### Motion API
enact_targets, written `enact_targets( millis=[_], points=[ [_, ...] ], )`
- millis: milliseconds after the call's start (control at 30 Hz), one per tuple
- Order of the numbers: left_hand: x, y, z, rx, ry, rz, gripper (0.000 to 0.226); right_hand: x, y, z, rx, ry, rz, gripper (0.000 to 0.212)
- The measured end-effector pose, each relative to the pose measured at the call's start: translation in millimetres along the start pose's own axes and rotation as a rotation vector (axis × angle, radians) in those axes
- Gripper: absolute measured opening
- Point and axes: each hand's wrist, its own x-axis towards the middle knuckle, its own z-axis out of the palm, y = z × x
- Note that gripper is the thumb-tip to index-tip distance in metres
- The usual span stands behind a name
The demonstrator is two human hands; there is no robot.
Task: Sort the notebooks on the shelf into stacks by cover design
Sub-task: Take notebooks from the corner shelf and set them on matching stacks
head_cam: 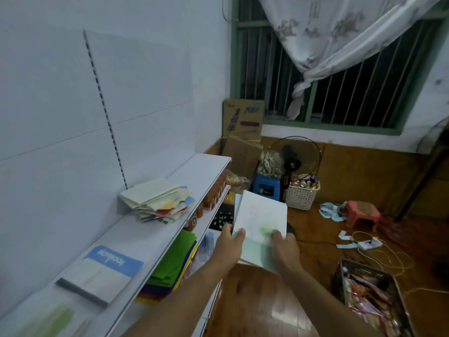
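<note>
Both my hands hold a small bundle of pale notebooks (260, 215) out over the floor, to the right of the white shelf (150, 229); the top cover carries a green blotch. My left hand (229, 246) grips the bundle's lower left edge with its thumb on the cover. At the lower right edge, my right hand (284, 249) grips the same bundle. On the top shelf lies a messy pile of notebooks (158, 203) with cream, red, yellow and blue covers. Nearer me sit a blue-and-white notebook stack (104, 271) and a blurred green-striped notebook (56, 319).
The lower shelf holds folded green and coloured sheets (170, 266) and packaged goods. On the wooden floor stand a blue stool (266, 187), a fan (292, 159), a white basket of cans (301, 194), a red stool (362, 212), cables and a crate of packets (374, 295).
</note>
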Motion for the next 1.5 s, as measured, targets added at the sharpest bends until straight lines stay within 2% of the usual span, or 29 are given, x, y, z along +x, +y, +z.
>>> enact_targets(
  millis=[167, 333, 467, 567, 733, 900, 1133, 1300, 1500],
  points=[
    [50, 18, 17, -0.047, 0.058, 0.002, 0.032, 62, -19, 2, -0.018, -0.018, -0.053, 0.028],
    [89, 27, 18, -0.046, 0.207, -0.036, 0.029, 114, -40, 24, -0.046, -0.125, -0.069, 0.031],
    [108, 26, 0, -0.12, 0.374, -0.094, 0.032, 141, -56, 63, -0.12, -0.272, -0.142, 0.032],
    [106, 9, -25, -0.11, 0.514, -0.163, 0.023, 143, -62, 104, -0.253, -0.41, -0.244, 0.032],
    [66, -30, -79, -0.068, 0.721, -0.281, 0.026, 99, -66, 180, -0.158, -0.672, -0.233, 0.037],
    [2, -74, -144, -0.062, 0.95, -0.43, 0.026, 23, -66, 255, -0.202, -0.986, -0.322, 0.025],
    [-75, -124, -213, -0.024, 1.116, -0.55, 0.029, -74, -56, 333, -0.334, -1.206, -0.41, 0.023],
    [-112, -165, -250, 0.103, 1.115, -0.722, 0.041, -125, -44, 380, -0.445, -1.335, -0.456, 0.025],
    [-141, -202, -280, 0.203, 1.059, -0.849, 0.044, -162, -24, 418, -0.57, -1.367, -0.588, 0.034]
  ],
)
